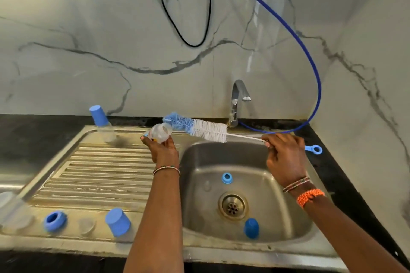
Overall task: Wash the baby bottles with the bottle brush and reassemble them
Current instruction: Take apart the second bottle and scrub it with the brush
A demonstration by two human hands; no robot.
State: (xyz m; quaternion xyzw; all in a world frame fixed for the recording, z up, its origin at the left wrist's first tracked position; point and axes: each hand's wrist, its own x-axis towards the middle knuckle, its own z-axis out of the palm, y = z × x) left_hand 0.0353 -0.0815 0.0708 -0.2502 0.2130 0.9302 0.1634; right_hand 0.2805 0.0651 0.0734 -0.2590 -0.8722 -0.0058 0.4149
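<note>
My left hand (163, 150) grips a clear baby bottle (160, 133) on its side, its open mouth turned right. My right hand (285, 157) holds the wire handle of the bottle brush (199, 126); the blue-and-white bristles hover just behind and right of the bottle's mouth, outside it. An assembled bottle with a blue cap (102, 123) stands at the back of the drainboard. A blue collar ring (226, 178) and a blue cap (251, 228) lie in the sink basin (199, 206).
On the front rim of the drainboard (99, 173) sit a blue collar ring (54, 220), a clear teat (87, 225), a blue cap (118, 221) and a blurred clear bottle (15, 213). The tap (237, 99) stands behind the basin. A blue hose (310, 60) loops down the wall.
</note>
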